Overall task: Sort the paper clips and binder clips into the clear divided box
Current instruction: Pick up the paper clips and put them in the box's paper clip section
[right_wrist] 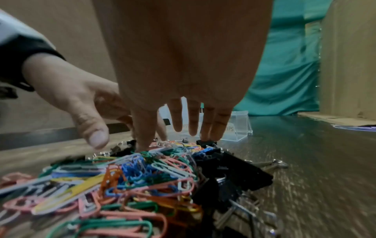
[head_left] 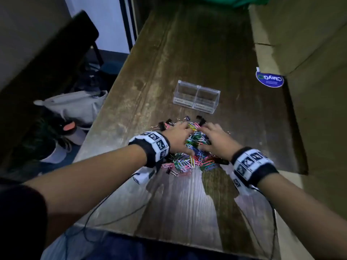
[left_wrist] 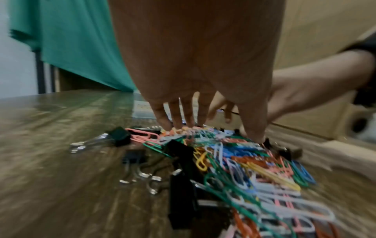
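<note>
A heap of coloured paper clips [head_left: 189, 160] mixed with black binder clips [head_left: 200, 120] lies mid-table on the wooden top [head_left: 187, 203]. Both hands lie over the heap with fingers spread. The left hand [head_left: 179, 136] touches the clips with straight fingertips [left_wrist: 179, 124] and holds nothing. The right hand [head_left: 213, 136] is spread the same way, its fingertips [right_wrist: 211, 135] on a black binder clip [right_wrist: 205, 142]. The clear divided box [head_left: 196, 97] stands empty just beyond the heap, with a label on each half. The paper clips [right_wrist: 132, 173] and binder clips [left_wrist: 120, 136] are blurred in the wrist views.
Cardboard boxes [head_left: 309, 53] wall in the table's right side, and a blue round sticker [head_left: 269, 79] lies beside them. Off the table's left edge, bags [head_left: 75, 106] sit on the floor. Green cloth [left_wrist: 81, 48] hangs at the far end. Thin cables trail from both wrists.
</note>
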Motion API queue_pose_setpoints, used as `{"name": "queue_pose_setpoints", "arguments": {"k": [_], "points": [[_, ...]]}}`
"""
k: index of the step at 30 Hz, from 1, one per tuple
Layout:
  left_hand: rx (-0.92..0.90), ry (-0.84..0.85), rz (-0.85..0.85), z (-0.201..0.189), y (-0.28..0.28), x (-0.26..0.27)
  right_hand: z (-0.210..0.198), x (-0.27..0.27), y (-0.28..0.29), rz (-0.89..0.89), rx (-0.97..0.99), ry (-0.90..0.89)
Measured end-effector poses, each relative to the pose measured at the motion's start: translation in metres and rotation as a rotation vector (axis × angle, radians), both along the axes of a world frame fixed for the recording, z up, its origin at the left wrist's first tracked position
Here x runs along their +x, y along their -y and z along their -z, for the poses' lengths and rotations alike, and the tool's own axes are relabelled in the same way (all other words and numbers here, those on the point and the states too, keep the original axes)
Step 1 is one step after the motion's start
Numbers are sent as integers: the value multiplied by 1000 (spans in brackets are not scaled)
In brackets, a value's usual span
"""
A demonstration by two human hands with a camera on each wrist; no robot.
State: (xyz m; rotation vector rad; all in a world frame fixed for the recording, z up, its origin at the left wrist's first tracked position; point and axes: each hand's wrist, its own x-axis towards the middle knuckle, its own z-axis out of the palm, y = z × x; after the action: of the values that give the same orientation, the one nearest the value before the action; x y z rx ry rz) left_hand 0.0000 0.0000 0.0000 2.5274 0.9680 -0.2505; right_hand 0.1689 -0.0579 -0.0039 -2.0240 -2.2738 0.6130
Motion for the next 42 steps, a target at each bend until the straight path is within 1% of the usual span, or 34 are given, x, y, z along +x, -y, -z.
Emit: {"name": "queue_pose_setpoints", "arguments": {"k": [1,3,4,6,9,11,15,20,23,28,33,38,42], "points": [[19,-43,16,2,4,5,2,-1,-1,-27,-13,-4],[92,-51,23,10,5,13,7,-3,-2,-62,-13,24],[119,-37,15,14,4,15,8,-3,-4,-68,-9,34],[115,7,27,21,-4,20,13,0,-8,-53,4,3],[110,72,26,23,-21,24,9,5,-18,-52,40,-44],[147,56,27,21,-32,27,7,6,-26,-65,55,-11],[121,49,51,23,-43,27,16,0,-32,-102,31,76],[138,69,69,14,-38,16,11,-9,-27,-29,65,101],[165,48,93,14,-28,8,13,-19,-20,6,58,127],[186,85,66,13,-16,8,7,-25,-11,126,89,111],[189,128,40,13,-13,8,2,-33,-1,117,119,127],[137,226,18,-1,-11,5,-11,-26,-1,112,179,50],[130,236,-23,-16,-16,3,-27,-24,-1,89,186,3]]}}
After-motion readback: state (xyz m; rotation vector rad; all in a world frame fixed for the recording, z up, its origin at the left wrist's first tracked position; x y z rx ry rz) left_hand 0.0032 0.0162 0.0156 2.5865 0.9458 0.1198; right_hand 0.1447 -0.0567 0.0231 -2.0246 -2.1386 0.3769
